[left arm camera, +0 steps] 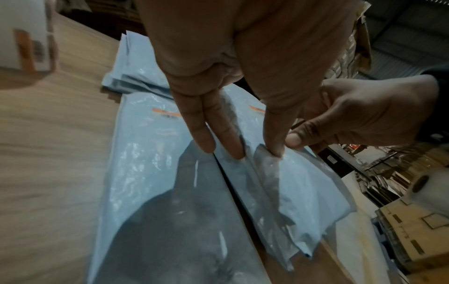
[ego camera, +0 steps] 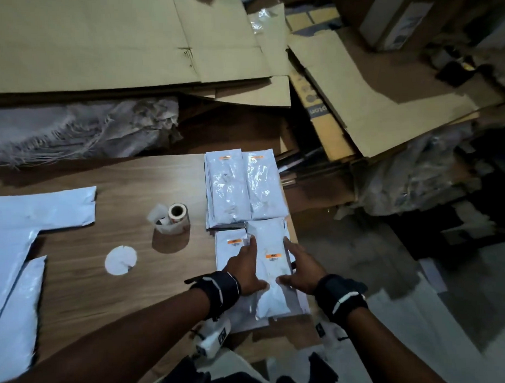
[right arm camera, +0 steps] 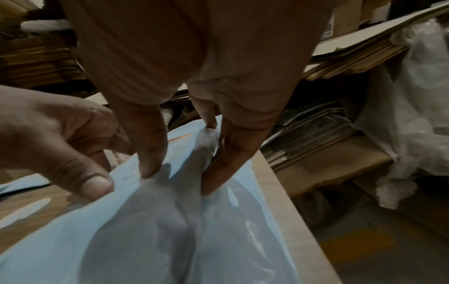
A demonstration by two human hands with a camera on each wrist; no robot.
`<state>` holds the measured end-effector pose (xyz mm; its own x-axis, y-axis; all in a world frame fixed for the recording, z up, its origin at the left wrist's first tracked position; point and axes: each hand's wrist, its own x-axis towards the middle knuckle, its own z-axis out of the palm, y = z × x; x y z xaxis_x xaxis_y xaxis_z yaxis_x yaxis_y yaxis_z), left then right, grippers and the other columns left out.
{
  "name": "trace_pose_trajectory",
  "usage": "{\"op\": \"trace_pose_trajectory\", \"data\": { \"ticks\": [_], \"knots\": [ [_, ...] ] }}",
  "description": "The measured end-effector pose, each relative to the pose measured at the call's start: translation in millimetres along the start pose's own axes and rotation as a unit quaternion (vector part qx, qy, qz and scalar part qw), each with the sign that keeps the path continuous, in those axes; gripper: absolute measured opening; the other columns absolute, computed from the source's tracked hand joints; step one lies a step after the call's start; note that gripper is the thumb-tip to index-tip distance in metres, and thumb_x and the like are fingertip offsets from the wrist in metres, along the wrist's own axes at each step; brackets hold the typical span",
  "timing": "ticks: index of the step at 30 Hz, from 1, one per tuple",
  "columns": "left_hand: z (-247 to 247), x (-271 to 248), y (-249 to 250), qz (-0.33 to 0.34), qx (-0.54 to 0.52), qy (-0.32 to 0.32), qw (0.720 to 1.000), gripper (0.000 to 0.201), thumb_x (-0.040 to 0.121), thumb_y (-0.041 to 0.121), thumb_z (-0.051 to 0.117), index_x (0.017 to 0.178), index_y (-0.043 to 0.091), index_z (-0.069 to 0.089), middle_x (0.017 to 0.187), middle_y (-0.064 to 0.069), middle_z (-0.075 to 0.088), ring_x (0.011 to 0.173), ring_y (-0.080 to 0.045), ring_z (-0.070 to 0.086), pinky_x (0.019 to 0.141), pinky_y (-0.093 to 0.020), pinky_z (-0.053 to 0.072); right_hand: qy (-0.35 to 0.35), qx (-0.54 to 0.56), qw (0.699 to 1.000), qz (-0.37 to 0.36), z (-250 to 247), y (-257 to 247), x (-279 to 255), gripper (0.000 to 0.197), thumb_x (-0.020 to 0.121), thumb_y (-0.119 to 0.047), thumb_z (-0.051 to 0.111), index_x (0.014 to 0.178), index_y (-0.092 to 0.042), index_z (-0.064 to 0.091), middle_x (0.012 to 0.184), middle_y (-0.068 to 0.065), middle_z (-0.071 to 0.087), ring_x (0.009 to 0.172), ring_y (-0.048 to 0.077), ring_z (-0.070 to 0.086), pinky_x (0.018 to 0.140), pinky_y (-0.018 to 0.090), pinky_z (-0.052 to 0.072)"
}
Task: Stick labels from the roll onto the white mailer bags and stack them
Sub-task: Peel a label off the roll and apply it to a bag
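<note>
From the head view, we have both hands on a labelled mailer bag point(ego camera: 269, 265) at the near right corner of the surface point(ego camera: 105, 282). Our left hand point(ego camera: 246, 270) lies along its left edge, fingers straight, and our right hand point(ego camera: 301, 268) along its right edge, fingers likewise extended, squaring it onto a pile. Beside it sits another labelled bag point(ego camera: 230, 246), and beyond are two more stacks point(ego camera: 245, 188) with orange labels on top. The label roll point(ego camera: 177, 215) stands well apart to the left, and unlabelled white mailers point(ego camera: 23, 216) lie at the far left, so we judge the job part done, with more bags left to label.

From the left wrist, our fingertips point(left arm camera: 206, 142) press flat on the bag's plastic, the thumb down too; nothing is gripped.

From the right wrist, our fingers point(right arm camera: 218, 163) rest straight along the bag's right edge near the surface edge, thumb pressing; the bag lies flat.
</note>
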<state>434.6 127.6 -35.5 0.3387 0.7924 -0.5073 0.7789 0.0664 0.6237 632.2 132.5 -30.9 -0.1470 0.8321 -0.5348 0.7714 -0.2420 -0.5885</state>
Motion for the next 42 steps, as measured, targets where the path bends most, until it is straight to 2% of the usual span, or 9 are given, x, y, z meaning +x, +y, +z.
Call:
{"op": "trace_pose_trajectory", "data": {
  "ticks": [6,13,17,23,30,33,37,40,42],
  "knots": [
    [15,24,21,-0.029,0.006,-0.033,0.999,0.139,0.068,0.049,0.083,0.15,0.009,-0.022,0.153,-0.019,0.029,0.131,-0.036,0.045,0.102,-0.041,0.045,-0.014,-0.002,0.999,0.04,-12,19,13,0.096,0.074,-0.015,0.082,0.152,-0.019,0.027,0.153,0.002,0.033,0.133,0.025,0.046,0.107,0.041,0.043],
    [22,30,24,-0.032,0.014,-0.044,0.998,0.138,0.07,0.056,0.079,0.149,0.015,-0.026,0.157,-0.018,0.024,0.13,-0.036,0.046,0.102,-0.042,0.046,-0.023,-0.013,0.999,0.026,-22,34,20,0.093,0.072,-0.019,0.082,0.15,-0.023,0.031,0.151,0.003,0.038,0.132,0.024,0.047,0.106,0.042,0.044],
    [23,25,17,-0.023,0.023,-0.03,0.999,0.139,0.066,0.069,0.073,0.148,0.022,-0.029,0.157,-0.013,0.026,0.13,-0.033,0.047,0.102,-0.042,0.046,0.026,0.039,0.998,0.037,-24,42,15,0.079,0.078,-0.024,0.079,0.146,-0.021,0.038,0.137,-0.002,0.045,0.121,0.019,0.051,0.097,0.036,0.05],
    [27,16,17,-0.008,-0.001,-0.042,0.999,0.137,0.07,0.059,0.077,0.148,0.022,-0.029,0.159,-0.01,0.022,0.133,-0.032,0.044,0.104,-0.04,0.044,0.024,0.136,0.989,0.05,0,46,7,0.058,0.085,-0.029,0.074,0.136,-0.023,0.047,0.124,-0.003,0.063,0.108,0.013,0.062,0.092,0.028,0.049],
    [26,19,13,0.008,0.049,-0.04,0.998,0.137,0.068,0.059,0.078,0.149,0.024,-0.027,0.154,-0.012,0.03,0.126,-0.033,0.05,0.099,-0.042,0.047,0.031,0.164,0.985,0.032,9,49,6,0.055,0.086,-0.031,0.072,0.135,-0.028,0.047,0.125,-0.004,0.064,0.114,0.017,0.062,0.099,0.044,0.051],
    [25,18,11,0.013,0.075,-0.014,0.997,0.138,0.064,0.069,0.074,0.15,0.025,-0.025,0.158,-0.011,0.02,0.133,-0.032,0.041,0.105,-0.042,0.043,0.038,0.08,0.996,0.027,6,46,5,0.074,0.084,-0.05,0.066,0.146,-0.032,0.03,0.143,-0.001,0.048,0.127,0.021,0.052,0.106,0.041,0.044],
    [22,20,12,0.082,0.163,0.057,0.982,0.14,0.058,0.085,0.062,0.15,0.025,-0.025,0.159,-0.007,-0.029,0.15,-0.03,-0.01,0.121,-0.048,0.012,0.115,-0.114,0.984,-0.074,9,34,5,0.078,0.096,-0.048,0.046,0.156,-0.022,0.003,0.164,0.0,-0.003,0.149,0.02,0.009,0.117,0.036,0.019],
    [25,31,15,0.108,0.225,0.028,0.968,0.138,0.06,0.086,0.059,0.152,0.023,-0.021,0.157,-0.005,-0.032,0.147,-0.028,-0.023,0.12,-0.055,0.005,0.108,-0.17,0.973,-0.112,24,32,17,0.073,0.094,-0.052,0.028,0.156,-0.022,0.003,0.161,0.001,-0.015,0.148,0.016,-0.009,0.119,0.034,0.014],
    [29,39,13,0.096,0.23,-0.004,0.968,0.14,0.059,0.085,0.062,0.153,0.021,-0.018,0.159,-0.004,-0.029,0.147,-0.028,-0.023,0.119,-0.057,0.007,0.093,-0.181,0.973,-0.112,32,35,25,0.074,0.091,-0.056,0.018,0.156,-0.022,0.003,0.161,0.001,-0.016,0.149,0.018,-0.009,0.118,0.031,0.01]
  ]
}}
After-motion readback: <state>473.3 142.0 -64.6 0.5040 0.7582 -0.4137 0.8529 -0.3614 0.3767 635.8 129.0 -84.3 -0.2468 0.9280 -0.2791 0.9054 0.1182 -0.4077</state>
